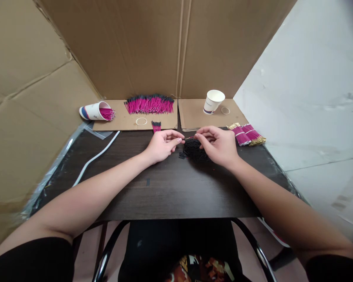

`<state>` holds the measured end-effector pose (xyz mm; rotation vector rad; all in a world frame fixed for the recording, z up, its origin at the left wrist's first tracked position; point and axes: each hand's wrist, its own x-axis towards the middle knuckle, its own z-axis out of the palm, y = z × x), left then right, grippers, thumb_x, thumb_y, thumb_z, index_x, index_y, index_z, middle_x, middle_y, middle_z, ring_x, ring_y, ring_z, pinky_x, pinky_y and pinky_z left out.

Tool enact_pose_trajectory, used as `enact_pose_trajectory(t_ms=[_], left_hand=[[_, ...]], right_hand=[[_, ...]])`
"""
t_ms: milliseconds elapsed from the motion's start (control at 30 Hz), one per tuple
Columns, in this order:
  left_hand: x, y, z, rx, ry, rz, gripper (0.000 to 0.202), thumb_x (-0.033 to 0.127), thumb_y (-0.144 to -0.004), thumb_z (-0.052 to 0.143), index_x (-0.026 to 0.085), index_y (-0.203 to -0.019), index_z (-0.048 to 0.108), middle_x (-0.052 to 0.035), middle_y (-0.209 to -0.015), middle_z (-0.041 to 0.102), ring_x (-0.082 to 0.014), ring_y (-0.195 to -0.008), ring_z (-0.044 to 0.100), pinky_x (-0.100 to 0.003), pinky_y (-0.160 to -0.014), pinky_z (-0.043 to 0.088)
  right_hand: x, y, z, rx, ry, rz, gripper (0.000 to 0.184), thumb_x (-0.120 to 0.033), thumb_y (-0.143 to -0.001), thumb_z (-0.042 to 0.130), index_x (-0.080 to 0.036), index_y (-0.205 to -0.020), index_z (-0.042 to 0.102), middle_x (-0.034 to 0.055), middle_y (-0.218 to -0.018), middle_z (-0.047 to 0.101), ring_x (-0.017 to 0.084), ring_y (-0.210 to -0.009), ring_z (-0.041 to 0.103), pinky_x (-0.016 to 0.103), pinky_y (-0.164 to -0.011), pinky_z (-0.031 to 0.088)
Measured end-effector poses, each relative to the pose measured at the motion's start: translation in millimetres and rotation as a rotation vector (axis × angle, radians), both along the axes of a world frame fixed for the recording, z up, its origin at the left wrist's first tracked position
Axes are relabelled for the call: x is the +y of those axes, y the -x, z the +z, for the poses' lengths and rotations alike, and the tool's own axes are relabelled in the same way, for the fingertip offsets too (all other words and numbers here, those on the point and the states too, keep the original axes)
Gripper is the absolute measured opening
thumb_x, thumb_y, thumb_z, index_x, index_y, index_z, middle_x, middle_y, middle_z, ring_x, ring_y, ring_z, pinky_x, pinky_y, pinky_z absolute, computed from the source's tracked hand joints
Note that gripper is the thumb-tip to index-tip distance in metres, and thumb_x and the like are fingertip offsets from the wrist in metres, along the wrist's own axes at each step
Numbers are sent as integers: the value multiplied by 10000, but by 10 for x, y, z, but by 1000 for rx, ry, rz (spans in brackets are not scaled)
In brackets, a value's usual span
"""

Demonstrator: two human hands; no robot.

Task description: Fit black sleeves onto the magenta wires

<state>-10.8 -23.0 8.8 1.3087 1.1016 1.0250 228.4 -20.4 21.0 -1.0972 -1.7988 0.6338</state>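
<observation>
My left hand [162, 144] and my right hand [217, 144] meet over the dark table [153, 188]. Both pinch the ends of one thin pink wire [190, 137] between thumb and fingers. Just below them lies a heap of small black sleeves [194, 152], partly under my right hand. A small bunch of pink wires [156, 126] lies just beyond my left hand.
A wide fan of pink wires [149, 105] lies on cardboard at the back. A tipped paper cup [94, 111] holds more wires at left. An upright paper cup [213, 101], rubber bands [141, 121] and tied wire bundles [247, 134] sit nearby. A white cable [95, 157] crosses the left side.
</observation>
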Motion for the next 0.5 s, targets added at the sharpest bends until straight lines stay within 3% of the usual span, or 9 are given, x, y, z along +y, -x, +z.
enact_pose_trajectory(t_ms=[500], left_hand=[[-2,-5,6,11,4,17,187,230,-941,809,126,-1097,805,-119,-1004,848,-62,-536,554,-192,-449,423]], right_hand=[[15,-15,-16,-25,0,47,206,-375,-965,821,-194,-1063,807,88,-936,870,240,-769,839,376,-749,696]])
